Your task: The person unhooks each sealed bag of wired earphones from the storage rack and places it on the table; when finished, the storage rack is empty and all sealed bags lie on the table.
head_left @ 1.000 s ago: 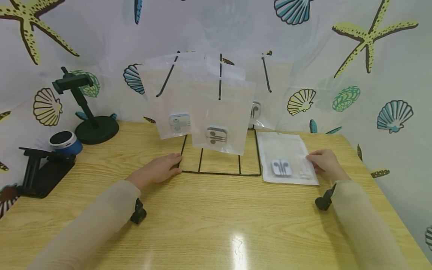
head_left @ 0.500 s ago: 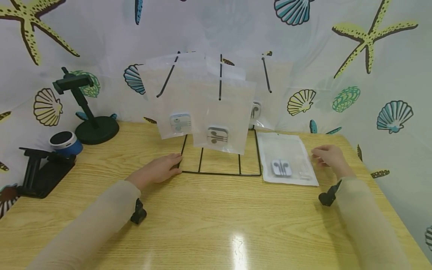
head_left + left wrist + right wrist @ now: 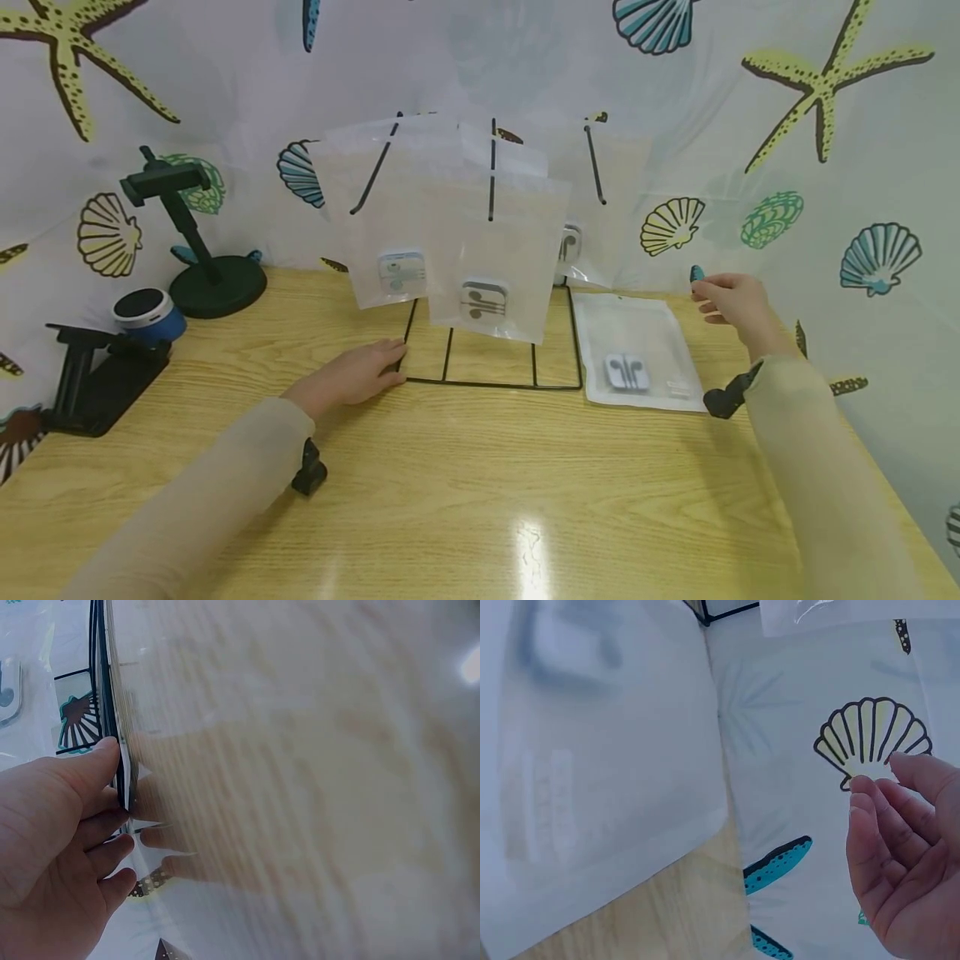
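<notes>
My left hand (image 3: 352, 375) holds the front left corner of a black wire display rack (image 3: 491, 385); in the left wrist view its thumb and fingers (image 3: 112, 859) meet the dark wire. Clear bags with boxed earphones (image 3: 482, 300) hang from the rack's hooks. To the right of the rack, a white zip bag (image 3: 637, 321) lies flat on the table with a boxed pair of earphones (image 3: 627, 372) inside. My right hand (image 3: 735, 308) is raised beyond that bag's right edge, fingers loosely bent, holding nothing; the right wrist view shows bare fingers (image 3: 885, 825) over the patterned cloth.
On the left stand a dark green phone stand (image 3: 217, 287), a blue and white round speaker (image 3: 150, 317) and a black folding stand (image 3: 105, 383). A cloth with shells and starfish (image 3: 480, 58) hangs behind the wooden table (image 3: 465, 483).
My right hand has let go of the flat bag's right edge and moved up and away from it. My left hand stays at the rack's corner.
</notes>
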Tool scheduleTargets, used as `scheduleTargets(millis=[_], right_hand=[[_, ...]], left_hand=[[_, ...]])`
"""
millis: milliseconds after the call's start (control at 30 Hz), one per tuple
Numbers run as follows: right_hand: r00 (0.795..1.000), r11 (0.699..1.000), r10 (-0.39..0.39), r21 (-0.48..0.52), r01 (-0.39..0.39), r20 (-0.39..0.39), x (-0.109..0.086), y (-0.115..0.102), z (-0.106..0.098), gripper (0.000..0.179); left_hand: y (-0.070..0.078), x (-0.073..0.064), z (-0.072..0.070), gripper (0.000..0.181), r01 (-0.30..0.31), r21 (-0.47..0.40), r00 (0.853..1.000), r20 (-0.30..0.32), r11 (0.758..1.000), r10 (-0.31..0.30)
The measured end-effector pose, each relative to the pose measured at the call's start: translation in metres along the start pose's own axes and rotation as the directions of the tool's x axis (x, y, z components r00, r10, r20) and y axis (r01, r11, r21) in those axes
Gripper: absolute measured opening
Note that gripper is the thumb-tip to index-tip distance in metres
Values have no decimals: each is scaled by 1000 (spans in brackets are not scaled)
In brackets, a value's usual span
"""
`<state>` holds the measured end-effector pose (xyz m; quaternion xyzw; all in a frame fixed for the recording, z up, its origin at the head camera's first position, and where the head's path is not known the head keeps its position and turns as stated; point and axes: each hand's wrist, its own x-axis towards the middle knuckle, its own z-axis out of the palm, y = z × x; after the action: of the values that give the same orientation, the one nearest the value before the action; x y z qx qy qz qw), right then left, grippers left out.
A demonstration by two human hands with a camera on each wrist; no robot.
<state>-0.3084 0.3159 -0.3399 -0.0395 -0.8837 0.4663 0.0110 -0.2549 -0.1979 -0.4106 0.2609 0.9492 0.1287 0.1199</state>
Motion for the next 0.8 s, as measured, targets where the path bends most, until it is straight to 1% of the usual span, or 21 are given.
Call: scheduleTargets(millis=[100, 267, 367, 533, 667, 800], right_hand=[[1000, 1000, -16, 23, 16, -23, 5, -16, 0, 53], [999, 998, -34, 50, 36, -28, 13, -43, 3, 55], [999, 998, -40, 50, 42, -28, 17, -60, 8, 55], [998, 997, -38, 64, 42, -53, 24, -84, 18, 52], [997, 996, -52, 74, 57, -59, 28, -99, 24, 51], [994, 990, -84, 103, 91, -65, 33, -107, 30, 49]], left_hand=[[0, 0, 0, 57, -1, 3, 1000, 2, 1000, 1], [0, 1, 0, 57, -4, 4, 1000, 2, 1000, 4], [0, 1, 0, 57, -6, 0, 1000, 1, 1000, 6], [1, 0, -1, 57, -2, -4, 1000, 5, 1000, 2], [3, -1, -2, 57, 7, -3, 1000, 5, 1000, -7], [5, -2, -3, 57, 12, -7, 1000, 4, 1000, -11]])
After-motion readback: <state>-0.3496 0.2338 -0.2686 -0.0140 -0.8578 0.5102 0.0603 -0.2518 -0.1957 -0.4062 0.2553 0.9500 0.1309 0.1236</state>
